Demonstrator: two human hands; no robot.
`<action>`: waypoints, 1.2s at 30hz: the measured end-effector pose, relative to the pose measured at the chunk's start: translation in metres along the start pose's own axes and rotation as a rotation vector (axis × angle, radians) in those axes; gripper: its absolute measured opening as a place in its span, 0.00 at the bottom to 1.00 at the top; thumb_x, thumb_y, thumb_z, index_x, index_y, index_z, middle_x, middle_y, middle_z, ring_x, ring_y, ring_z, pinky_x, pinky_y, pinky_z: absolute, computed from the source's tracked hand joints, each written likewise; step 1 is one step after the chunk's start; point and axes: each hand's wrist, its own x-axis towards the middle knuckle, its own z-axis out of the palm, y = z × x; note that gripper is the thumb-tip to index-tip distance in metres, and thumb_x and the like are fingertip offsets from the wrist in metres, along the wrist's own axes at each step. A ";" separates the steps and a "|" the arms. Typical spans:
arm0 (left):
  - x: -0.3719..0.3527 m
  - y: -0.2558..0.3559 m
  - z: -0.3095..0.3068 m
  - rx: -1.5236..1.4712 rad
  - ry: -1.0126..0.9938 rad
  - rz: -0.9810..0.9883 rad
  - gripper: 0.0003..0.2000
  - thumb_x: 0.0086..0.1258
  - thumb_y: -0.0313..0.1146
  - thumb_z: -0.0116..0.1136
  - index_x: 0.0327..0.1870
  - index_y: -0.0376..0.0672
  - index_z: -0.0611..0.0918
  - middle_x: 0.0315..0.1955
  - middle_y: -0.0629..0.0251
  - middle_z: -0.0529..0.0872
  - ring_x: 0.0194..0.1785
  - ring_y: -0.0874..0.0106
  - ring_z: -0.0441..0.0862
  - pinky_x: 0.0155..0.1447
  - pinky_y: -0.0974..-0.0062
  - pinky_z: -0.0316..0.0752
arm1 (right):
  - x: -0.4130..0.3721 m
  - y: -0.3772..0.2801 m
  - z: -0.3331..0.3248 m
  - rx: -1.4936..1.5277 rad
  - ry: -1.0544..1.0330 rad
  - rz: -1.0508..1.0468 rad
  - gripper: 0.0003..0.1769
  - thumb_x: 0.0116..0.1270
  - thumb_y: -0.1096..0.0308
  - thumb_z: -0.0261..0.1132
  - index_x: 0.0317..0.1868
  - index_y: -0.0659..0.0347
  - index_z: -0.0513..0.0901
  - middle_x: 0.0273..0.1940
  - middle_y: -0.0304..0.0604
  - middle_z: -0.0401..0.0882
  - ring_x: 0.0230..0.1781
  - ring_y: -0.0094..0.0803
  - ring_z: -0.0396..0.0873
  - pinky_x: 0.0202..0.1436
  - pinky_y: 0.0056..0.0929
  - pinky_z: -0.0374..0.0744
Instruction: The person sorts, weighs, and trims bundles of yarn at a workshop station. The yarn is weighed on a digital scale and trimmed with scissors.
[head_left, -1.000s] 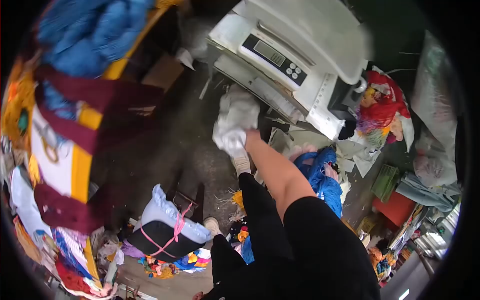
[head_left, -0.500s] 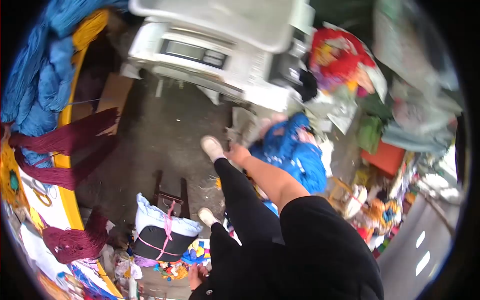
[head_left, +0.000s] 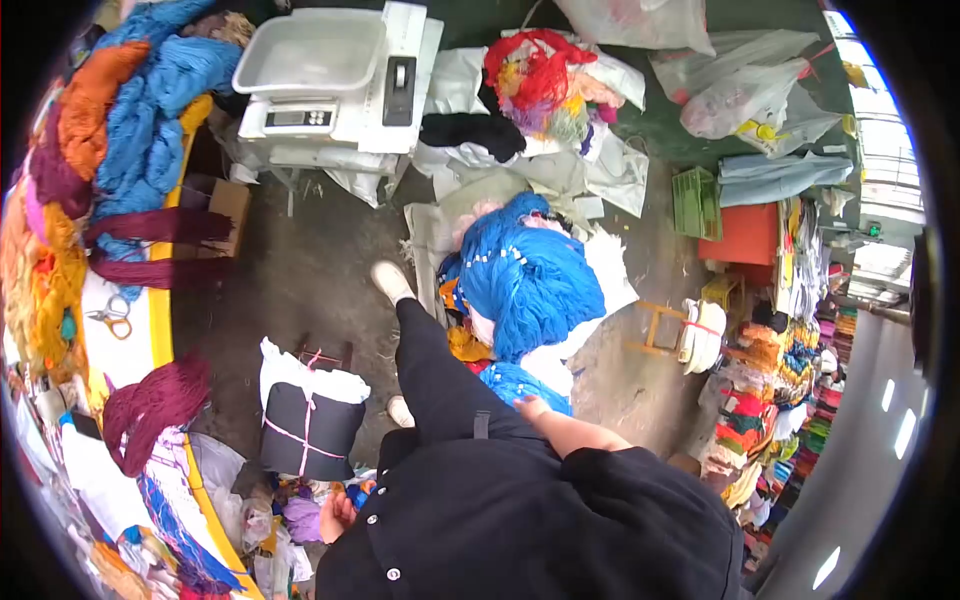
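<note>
My left hand (head_left: pixel 338 515) hangs low beside my body, fingers loosely apart and holding nothing I can see, near a purple bundle (head_left: pixel 303 520). My right hand (head_left: pixel 533 406) is in front of my waist, just over the lower end of the blue yarn; its fingers are foreshortened, so their pose is unclear. The large blue yarn heap (head_left: pixel 530 285) lies on white sacking on the floor. Left of my leg stands a stool with a black cushion (head_left: pixel 313 435) tied with pink string.
A white scale (head_left: pixel 325 125) with a clear tray stands ahead. At the left, a yellow-edged table (head_left: pixel 160 325) carries coloured yarn and scissors (head_left: pixel 118 318). Red yarn (head_left: pixel 540 70), a green crate (head_left: pixel 695 203), a wooden stool (head_left: pixel 655 328) and stacked yarn (head_left: pixel 745 420) lie ahead and right.
The view has shifted, showing more of the right side. My right hand has drawn back from near my shoe towards my waist. My left hand stays low at my side.
</note>
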 end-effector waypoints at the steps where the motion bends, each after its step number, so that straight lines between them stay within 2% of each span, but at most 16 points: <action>1: 0.012 -0.001 -0.011 -0.008 -0.084 -0.104 0.12 0.68 0.41 0.60 0.46 0.45 0.81 0.36 0.69 0.86 0.33 0.77 0.82 0.37 0.78 0.79 | -0.024 -0.024 -0.021 -0.074 -0.114 -0.155 0.36 0.63 0.41 0.60 0.66 0.54 0.72 0.61 0.50 0.75 0.64 0.43 0.72 0.70 0.38 0.64; 3: 0.058 -0.017 -0.038 -0.072 -0.130 -0.264 0.14 0.69 0.40 0.59 0.49 0.41 0.80 0.38 0.66 0.85 0.39 0.74 0.83 0.39 0.77 0.79 | -0.027 -0.050 -0.041 -0.080 -0.277 -0.372 0.31 0.66 0.44 0.57 0.64 0.51 0.75 0.62 0.50 0.74 0.62 0.43 0.73 0.69 0.39 0.65; 4: 0.074 -0.022 -0.038 0.008 -0.120 -0.143 0.15 0.70 0.39 0.57 0.50 0.39 0.79 0.40 0.64 0.85 0.41 0.72 0.83 0.41 0.75 0.80 | -0.039 -0.071 -0.063 -0.117 -0.284 -0.412 0.31 0.66 0.44 0.57 0.64 0.51 0.75 0.62 0.50 0.74 0.62 0.43 0.73 0.69 0.39 0.65; 6: 0.049 -0.038 -0.019 0.080 -0.031 0.228 0.15 0.72 0.37 0.54 0.50 0.34 0.77 0.44 0.59 0.82 0.46 0.69 0.82 0.44 0.74 0.81 | -0.110 -0.131 -0.128 -0.220 -0.154 -0.332 0.26 0.69 0.47 0.56 0.62 0.51 0.75 0.53 0.44 0.80 0.52 0.37 0.78 0.57 0.37 0.73; 8: 0.068 -0.019 -0.026 -0.075 -0.272 -0.163 0.12 0.73 0.37 0.52 0.48 0.37 0.77 0.38 0.60 0.84 0.36 0.73 0.84 0.37 0.78 0.81 | -0.042 -0.119 -0.132 0.327 -0.261 -0.236 0.24 0.69 0.50 0.59 0.57 0.57 0.77 0.46 0.39 0.81 0.45 0.28 0.78 0.41 0.31 0.75; 9: 0.046 -0.011 -0.001 -0.143 -0.248 -0.130 0.12 0.73 0.37 0.52 0.48 0.37 0.77 0.38 0.60 0.84 0.36 0.73 0.84 0.37 0.78 0.81 | -0.047 -0.129 -0.157 0.442 -0.293 -0.266 0.24 0.69 0.51 0.60 0.57 0.57 0.77 0.44 0.38 0.81 0.42 0.27 0.79 0.38 0.30 0.76; 13: -0.005 0.003 0.058 0.360 -0.045 0.242 0.09 0.72 0.38 0.52 0.47 0.47 0.78 0.32 0.68 0.85 0.27 0.78 0.81 0.25 0.77 0.77 | -0.056 -0.182 -0.239 0.326 -0.240 -0.458 0.22 0.67 0.55 0.64 0.55 0.60 0.78 0.40 0.37 0.81 0.36 0.27 0.80 0.30 0.26 0.76; 15: -0.009 0.004 0.077 0.241 -0.046 0.078 0.10 0.72 0.39 0.52 0.48 0.47 0.78 0.33 0.68 0.85 0.29 0.76 0.82 0.29 0.74 0.78 | -0.100 -0.219 -0.266 0.355 -0.124 -0.465 0.20 0.67 0.57 0.64 0.53 0.61 0.78 0.38 0.38 0.81 0.36 0.27 0.80 0.31 0.28 0.77; 17: -0.015 0.002 0.094 0.143 -0.040 -0.052 0.11 0.72 0.40 0.52 0.49 0.47 0.78 0.35 0.69 0.85 0.32 0.75 0.82 0.32 0.73 0.78 | -0.055 -0.222 -0.273 0.456 -0.094 -0.516 0.19 0.67 0.59 0.64 0.53 0.62 0.78 0.38 0.38 0.81 0.36 0.27 0.80 0.32 0.30 0.79; 20: -0.025 0.010 0.117 0.143 -0.046 0.057 0.12 0.72 0.40 0.53 0.51 0.48 0.79 0.38 0.69 0.86 0.34 0.75 0.82 0.35 0.73 0.77 | 0.057 -0.220 -0.286 0.146 -0.188 -0.650 0.17 0.65 0.64 0.67 0.50 0.65 0.79 0.35 0.38 0.83 0.35 0.24 0.80 0.36 0.24 0.78; 22: -0.025 0.021 0.124 0.099 -0.017 0.111 0.12 0.72 0.40 0.53 0.52 0.49 0.79 0.39 0.69 0.86 0.36 0.75 0.82 0.37 0.73 0.77 | 0.048 -0.278 -0.269 -0.013 -0.252 -0.696 0.17 0.65 0.64 0.67 0.50 0.65 0.79 0.35 0.38 0.83 0.35 0.24 0.80 0.36 0.24 0.78; 24: -0.050 0.069 0.134 -0.109 0.019 0.018 0.13 0.71 0.41 0.54 0.54 0.50 0.78 0.41 0.70 0.85 0.37 0.76 0.82 0.38 0.75 0.77 | 0.004 -0.341 -0.247 -0.119 -0.305 -0.726 0.17 0.65 0.64 0.67 0.50 0.65 0.79 0.35 0.38 0.83 0.35 0.24 0.80 0.36 0.24 0.78; 30: -0.035 0.164 0.071 -0.382 0.201 0.237 0.13 0.64 0.38 0.62 0.49 0.50 0.79 0.35 0.73 0.85 0.35 0.79 0.82 0.33 0.77 0.75 | -0.083 -0.446 -0.200 -0.310 -0.360 -0.793 0.17 0.66 0.63 0.67 0.51 0.66 0.80 0.35 0.38 0.83 0.34 0.23 0.79 0.36 0.23 0.78; 33: -0.019 0.232 0.003 -0.293 0.176 0.560 0.07 0.64 0.38 0.63 0.37 0.49 0.80 0.23 0.74 0.78 0.21 0.81 0.72 0.23 0.83 0.66 | -0.114 -0.484 -0.182 -0.362 -0.351 -0.815 0.17 0.66 0.63 0.67 0.51 0.66 0.80 0.35 0.38 0.83 0.34 0.23 0.79 0.36 0.23 0.78; 34: -0.011 0.257 -0.023 -0.347 0.268 0.636 0.08 0.64 0.39 0.63 0.38 0.48 0.80 0.23 0.72 0.78 0.19 0.80 0.71 0.22 0.82 0.64 | -0.123 -0.495 -0.174 -0.373 -0.344 -0.813 0.17 0.66 0.63 0.67 0.51 0.66 0.80 0.35 0.38 0.83 0.34 0.23 0.79 0.36 0.22 0.78; 36: 0.041 0.303 -0.103 -0.366 0.503 0.655 0.18 0.65 0.39 0.62 0.54 0.43 0.79 0.36 0.68 0.83 0.34 0.76 0.78 0.33 0.80 0.71 | -0.142 -0.512 -0.153 -0.377 -0.325 -0.806 0.18 0.66 0.63 0.67 0.51 0.66 0.80 0.34 0.38 0.83 0.34 0.23 0.79 0.36 0.22 0.78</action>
